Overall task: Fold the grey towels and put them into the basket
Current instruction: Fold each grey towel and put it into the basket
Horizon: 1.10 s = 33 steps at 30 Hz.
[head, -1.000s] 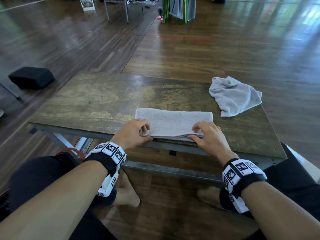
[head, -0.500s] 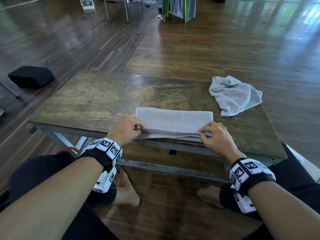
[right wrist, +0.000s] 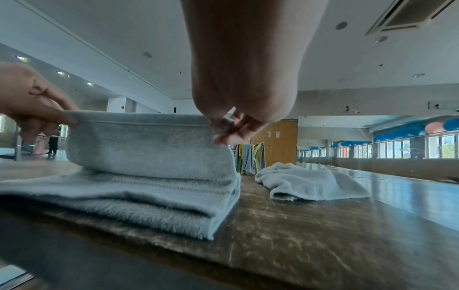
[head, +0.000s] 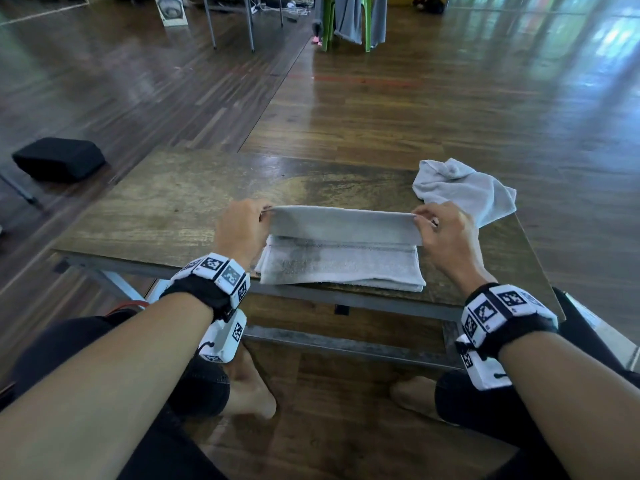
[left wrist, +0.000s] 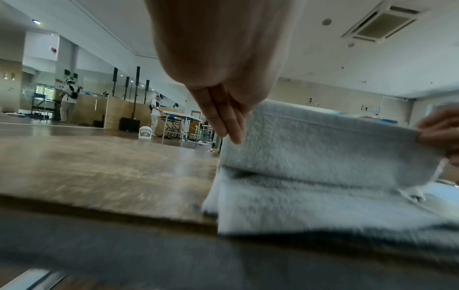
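Observation:
A grey towel (head: 341,258) (left wrist: 323,176) (right wrist: 139,176) lies half folded near the front edge of the wooden table (head: 173,209). Its upper layer is lifted and stands up above the flat lower layers. My left hand (head: 242,226) pinches the lifted layer's left corner, and my right hand (head: 441,230) pinches its right corner. In the right wrist view the right hand's fingertips (right wrist: 223,127) grip the towel's top hem. A second grey towel (head: 464,192) (right wrist: 310,182) lies crumpled at the table's back right. No basket shows in any view.
A black cushion (head: 59,159) lies on the wooden floor to the left. Far behind the table stand metal table legs (head: 228,22) and a green chair (head: 349,19) draped with grey cloth. My knees and bare feet are under the table's front edge.
Both hands took hold of the towel's near corners at the front edge and lifted that layer up and away from me, toward the far side.

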Each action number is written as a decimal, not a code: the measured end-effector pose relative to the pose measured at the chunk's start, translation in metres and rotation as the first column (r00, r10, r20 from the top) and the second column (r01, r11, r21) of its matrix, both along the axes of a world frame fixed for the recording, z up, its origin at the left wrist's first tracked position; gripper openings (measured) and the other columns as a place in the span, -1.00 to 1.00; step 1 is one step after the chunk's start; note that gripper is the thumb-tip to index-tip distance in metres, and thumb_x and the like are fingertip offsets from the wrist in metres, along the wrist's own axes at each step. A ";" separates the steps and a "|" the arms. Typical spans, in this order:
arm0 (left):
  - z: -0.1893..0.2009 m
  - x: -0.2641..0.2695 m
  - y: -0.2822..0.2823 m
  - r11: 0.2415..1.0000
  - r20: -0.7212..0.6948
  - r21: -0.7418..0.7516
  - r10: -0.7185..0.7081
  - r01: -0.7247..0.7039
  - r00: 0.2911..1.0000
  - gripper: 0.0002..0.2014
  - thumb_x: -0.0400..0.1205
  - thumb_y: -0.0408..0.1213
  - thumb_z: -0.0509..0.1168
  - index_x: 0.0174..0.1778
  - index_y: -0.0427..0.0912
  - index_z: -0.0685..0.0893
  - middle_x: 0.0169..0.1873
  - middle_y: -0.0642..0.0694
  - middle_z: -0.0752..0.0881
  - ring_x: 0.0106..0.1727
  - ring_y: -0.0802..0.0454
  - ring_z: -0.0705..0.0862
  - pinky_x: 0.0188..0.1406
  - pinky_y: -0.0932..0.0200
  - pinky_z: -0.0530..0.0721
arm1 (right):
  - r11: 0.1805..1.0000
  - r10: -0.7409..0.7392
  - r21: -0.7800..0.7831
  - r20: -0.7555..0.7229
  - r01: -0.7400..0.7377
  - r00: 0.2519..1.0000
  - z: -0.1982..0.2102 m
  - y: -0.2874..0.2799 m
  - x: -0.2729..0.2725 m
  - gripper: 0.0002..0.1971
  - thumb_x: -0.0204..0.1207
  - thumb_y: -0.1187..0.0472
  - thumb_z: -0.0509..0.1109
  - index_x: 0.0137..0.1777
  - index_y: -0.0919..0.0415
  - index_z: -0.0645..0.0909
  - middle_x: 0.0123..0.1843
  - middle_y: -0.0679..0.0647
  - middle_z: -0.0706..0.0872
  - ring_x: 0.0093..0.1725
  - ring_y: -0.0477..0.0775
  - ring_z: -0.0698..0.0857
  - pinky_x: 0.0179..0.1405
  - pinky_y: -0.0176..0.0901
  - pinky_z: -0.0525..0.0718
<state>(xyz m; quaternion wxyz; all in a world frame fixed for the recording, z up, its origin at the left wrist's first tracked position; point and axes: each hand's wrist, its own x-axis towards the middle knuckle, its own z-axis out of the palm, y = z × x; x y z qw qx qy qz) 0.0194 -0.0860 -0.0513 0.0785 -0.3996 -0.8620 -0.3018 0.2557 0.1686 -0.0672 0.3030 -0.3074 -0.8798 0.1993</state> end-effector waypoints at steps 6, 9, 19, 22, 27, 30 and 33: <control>-0.037 0.018 -0.032 0.995 0.124 -0.074 -0.061 0.071 0.990 -0.78 0.64 -0.12 0.39 -0.18 -0.16 0.85 -0.32 -0.04 0.83 -0.41 0.11 0.69 -0.44 0.29 0.60 | 0.993 0.097 -0.070 -0.015 -0.098 0.995 -0.037 -0.018 0.029 -0.93 0.50 0.37 0.50 -0.08 0.24 0.79 -0.13 0.10 0.73 -0.23 0.03 0.72 -0.10 -0.13 0.75; -0.049 0.024 -0.043 0.997 0.248 -0.066 -0.027 0.045 0.968 -0.50 0.68 0.01 0.31 -0.47 -0.28 0.70 -0.59 -0.11 0.66 -0.61 0.09 0.50 -0.52 0.12 0.45 | 0.984 0.076 -0.160 -0.005 -0.076 0.997 -0.053 -0.028 0.040 -0.95 0.52 0.30 0.54 -0.16 0.24 0.78 -0.15 0.07 0.74 -0.21 -0.05 0.74 -0.19 -0.33 0.71; -0.049 0.026 -0.028 0.998 0.265 -0.042 0.047 -0.037 0.963 -0.95 0.55 -0.28 0.51 -0.18 -0.18 0.84 -0.26 -0.07 0.82 -0.22 0.07 0.72 -0.29 0.52 0.49 | 0.976 -0.008 -0.218 0.006 0.009 1.000 -0.052 -0.026 0.034 -0.93 0.51 0.28 0.54 -0.16 0.10 0.79 -0.13 0.01 0.76 -0.15 -0.07 0.73 -0.09 -0.19 0.72; -0.035 0.022 -0.016 0.994 0.331 0.080 0.038 -0.069 0.943 -0.95 0.55 -0.32 0.50 -0.12 -0.20 0.85 -0.27 -0.06 0.83 -0.27 0.05 0.77 -0.20 0.21 0.76 | 0.969 -0.043 -0.242 -0.005 0.041 0.999 -0.038 -0.020 0.025 -0.93 0.51 0.28 0.52 -0.12 0.10 0.81 -0.16 0.00 0.79 -0.14 -0.04 0.76 -0.08 -0.20 0.72; 0.007 0.008 0.013 0.954 0.282 0.265 0.062 -0.140 0.957 -0.90 0.60 -0.28 0.45 0.01 -0.12 0.82 -0.21 0.03 0.79 -0.22 0.24 0.75 -0.31 0.46 0.66 | 0.962 -0.078 -0.272 -0.188 0.024 0.979 0.003 -0.005 -0.001 -0.93 0.56 0.34 0.47 -0.06 0.17 0.75 -0.11 0.03 0.79 -0.15 -0.07 0.73 -0.17 -0.45 0.66; 0.006 0.008 0.008 0.931 0.274 0.337 0.045 -0.140 0.961 -0.92 0.62 -0.27 0.44 -0.01 -0.13 0.80 -0.20 0.00 0.81 -0.20 0.15 0.79 -0.18 0.30 0.76 | 0.968 -0.102 -0.248 -0.312 0.023 0.945 0.005 -0.006 0.000 -0.91 0.54 0.35 0.49 -0.10 0.15 0.71 -0.09 0.03 0.77 -0.15 -0.09 0.71 -0.17 -0.50 0.66; -0.025 0.017 -0.014 0.962 0.345 0.241 0.043 -0.133 0.937 -0.97 0.58 -0.28 0.49 -0.11 -0.13 0.83 -0.26 0.00 0.81 -0.23 0.09 0.79 -0.13 0.11 0.80 | 0.963 -0.102 -0.264 -0.187 0.050 0.977 -0.025 -0.015 0.017 -0.93 0.51 0.32 0.52 -0.07 0.15 0.72 -0.12 0.01 0.78 -0.18 -0.11 0.74 -0.15 -0.48 0.67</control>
